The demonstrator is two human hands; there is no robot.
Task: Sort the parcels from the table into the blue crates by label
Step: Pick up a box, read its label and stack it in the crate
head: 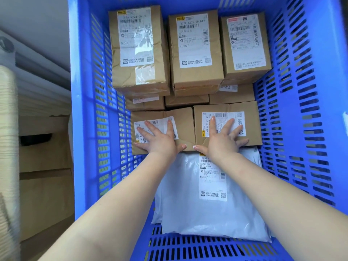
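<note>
- Your left hand (160, 140) lies flat, fingers spread and straight, pressing the top of the left brown cardboard parcel (180, 121) in the near row; it grips nothing.
- Your right hand (224, 138) lies likewise, splayed over the white label of the right brown cardboard parcel (252, 110); nothing is held.
- Both parcels sit side by side, touching, inside the blue slatted plastic crate (301, 110), just far of a grey-white plastic mailer bag (188, 204).
- Three brown paper-wrapped boxes (195, 76) stand stacked higher along the far wall.
- Risk: uneven pressure could likely tilt either parcel, since what lies beneath is hidden.
- Risk: your palms cover both labels, so a mis-sort could pass unread.
</note>
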